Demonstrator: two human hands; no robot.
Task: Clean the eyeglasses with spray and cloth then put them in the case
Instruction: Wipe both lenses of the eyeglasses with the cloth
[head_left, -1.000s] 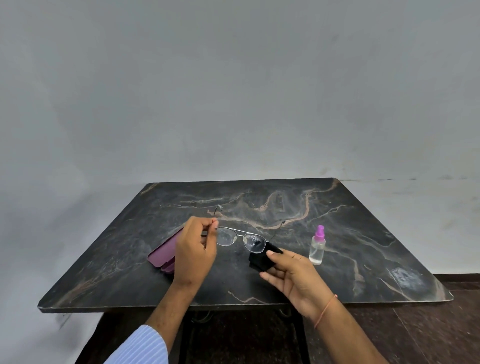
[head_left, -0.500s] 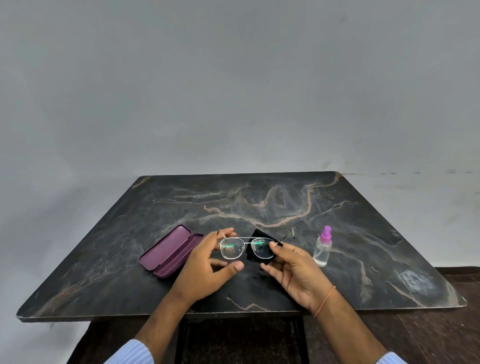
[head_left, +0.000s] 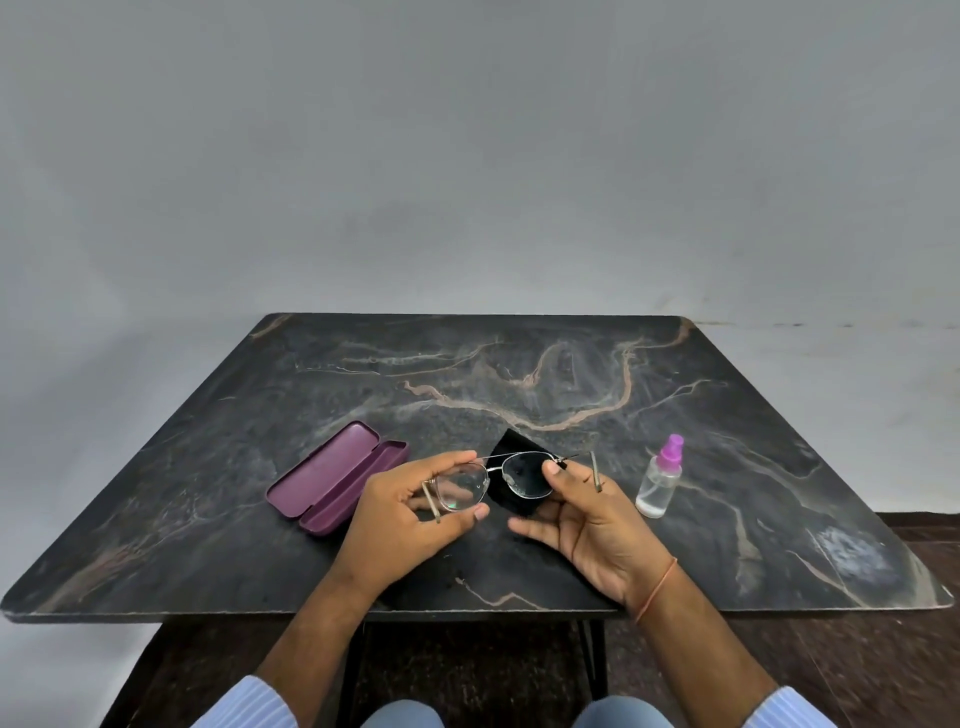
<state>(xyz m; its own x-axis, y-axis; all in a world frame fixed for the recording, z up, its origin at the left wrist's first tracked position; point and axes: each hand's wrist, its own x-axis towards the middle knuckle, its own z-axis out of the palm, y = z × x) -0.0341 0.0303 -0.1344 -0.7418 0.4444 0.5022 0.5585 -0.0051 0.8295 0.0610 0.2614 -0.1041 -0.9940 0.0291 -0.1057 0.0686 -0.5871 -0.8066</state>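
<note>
Thin metal-framed eyeglasses (head_left: 496, 480) hang above the table's front middle, temples open and pointing toward me. My left hand (head_left: 405, 519) grips the left lens rim between thumb and fingers. My right hand (head_left: 587, 519) holds a black cloth (head_left: 511, 449) behind the right lens, with the thumb on the lens's right edge. The cloth spreads behind that lens and sticks up beyond the frame. A purple glasses case (head_left: 335, 475) lies open to the left of my left hand. A small clear spray bottle (head_left: 661, 478) with a pink cap stands upright to the right of my right hand.
The dark marble-patterned table (head_left: 519, 374) reaches back to a plain grey wall. Its front edge runs just below my wrists. Dark floor and black table legs show under it.
The glasses have turned to face me squarely, with the temples unfolded toward me. My left hand shifted its hold to the left lens rim. The cloth now sits spread behind the right lens.
</note>
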